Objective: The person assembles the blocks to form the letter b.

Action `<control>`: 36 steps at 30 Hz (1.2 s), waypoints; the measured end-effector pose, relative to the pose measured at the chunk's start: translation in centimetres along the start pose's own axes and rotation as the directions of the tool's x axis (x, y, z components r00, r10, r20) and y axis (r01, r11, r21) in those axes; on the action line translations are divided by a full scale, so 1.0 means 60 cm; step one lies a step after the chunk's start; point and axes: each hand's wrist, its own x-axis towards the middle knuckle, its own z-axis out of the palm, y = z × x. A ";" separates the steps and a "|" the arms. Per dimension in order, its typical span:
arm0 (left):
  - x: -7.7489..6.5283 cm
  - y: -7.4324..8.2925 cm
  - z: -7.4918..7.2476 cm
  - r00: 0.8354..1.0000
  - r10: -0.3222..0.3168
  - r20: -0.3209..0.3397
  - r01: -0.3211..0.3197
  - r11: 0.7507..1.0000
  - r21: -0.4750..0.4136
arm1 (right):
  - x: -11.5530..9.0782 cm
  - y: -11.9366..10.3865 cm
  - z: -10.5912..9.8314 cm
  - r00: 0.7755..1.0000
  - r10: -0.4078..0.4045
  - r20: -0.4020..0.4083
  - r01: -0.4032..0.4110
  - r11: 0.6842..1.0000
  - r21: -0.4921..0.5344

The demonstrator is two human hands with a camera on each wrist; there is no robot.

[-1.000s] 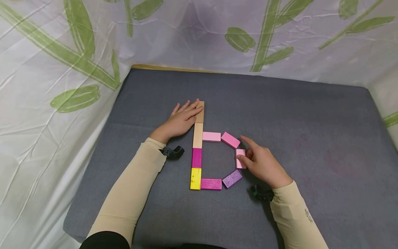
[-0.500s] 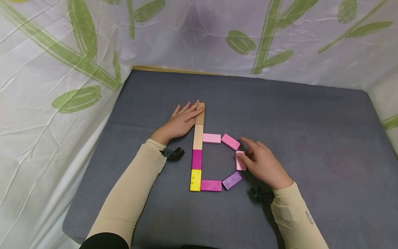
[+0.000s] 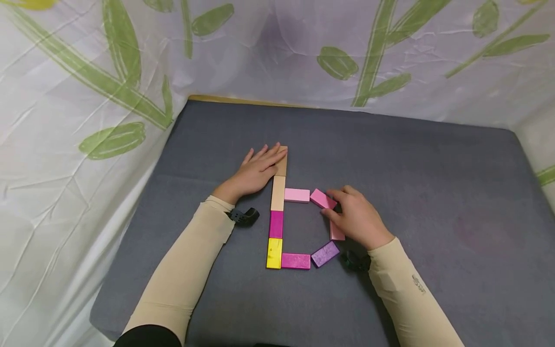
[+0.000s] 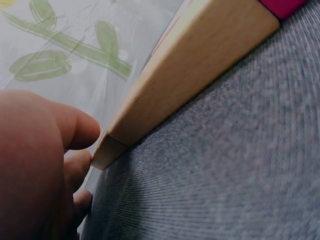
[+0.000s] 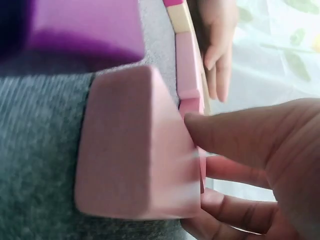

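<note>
Wooden blocks form a "b"-like outline in the head view. My left hand (image 3: 251, 174) lies with straight fingers over the top tan block (image 3: 282, 168), which is above a second tan block (image 3: 278, 193). My right hand (image 3: 359, 217) has thumb and index finger on opposite sides of the slanted pink block (image 3: 320, 197), pinching its right end. Partly under that hand is the upright pale pink block (image 3: 336, 233), which looms large in the right wrist view. A light pink block (image 3: 297, 195) joins the slanted one to the column.
Below the tan blocks come a magenta block (image 3: 276, 224) and a yellow block (image 3: 274, 253). Another magenta block (image 3: 296, 261) and a tilted purple block (image 3: 325, 254) make the bottom of the loop. A grey cloth-covered table (image 3: 425, 193) meets a leaf-patterned curtain (image 3: 286, 58).
My right hand has left the upright pale pink block and shifted up and left to the slanted pink block. The left hand stays on the top tan block; the view tilts slightly.
</note>
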 end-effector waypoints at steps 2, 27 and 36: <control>0.001 -0.001 -0.001 1.000 0.003 -0.003 -0.003 1.000 -0.001 | 0.001 0.001 0.001 1.000 -0.001 -0.010 0.001 1.000 -0.001; 0.002 0.001 -0.004 1.000 0.002 -0.011 -0.002 1.000 0.007 | -0.003 0.002 0.002 0.999 -0.023 -0.023 0.023 1.000 -0.002; 0.003 -0.002 -0.003 1.000 -0.012 -0.013 0.011 1.000 -0.029 | -0.003 0.012 -0.002 1.000 -0.019 -0.013 0.020 0.998 0.064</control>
